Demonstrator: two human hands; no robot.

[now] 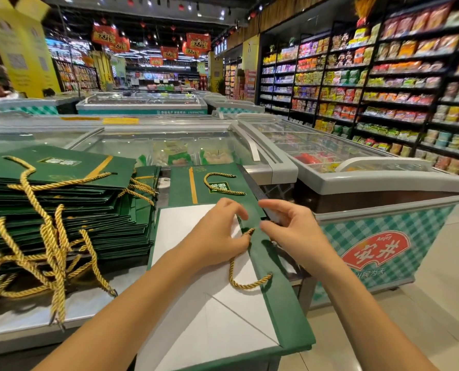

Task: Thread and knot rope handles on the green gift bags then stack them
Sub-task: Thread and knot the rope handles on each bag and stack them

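1. The flat green paper gift bag (282, 311) lies white-inside up on the grey table (22, 319), just right of the tall stack of finished green bags (62, 188).
2. Left hand (217, 234) has its grip pinched on the loose end of the gold twisted rope handle (239, 283) — the other end already sits through the near hole.
3. I'd steady the green rim, feed the end straight through, then knot it snug against the inside.
4. Right hand (290, 228) curls at the rim; can't tell if its grip holds anything.
5. The far hole is hidden behind fingers, no knot shows at the near hole — and the bag's near end is cut off by the frame.
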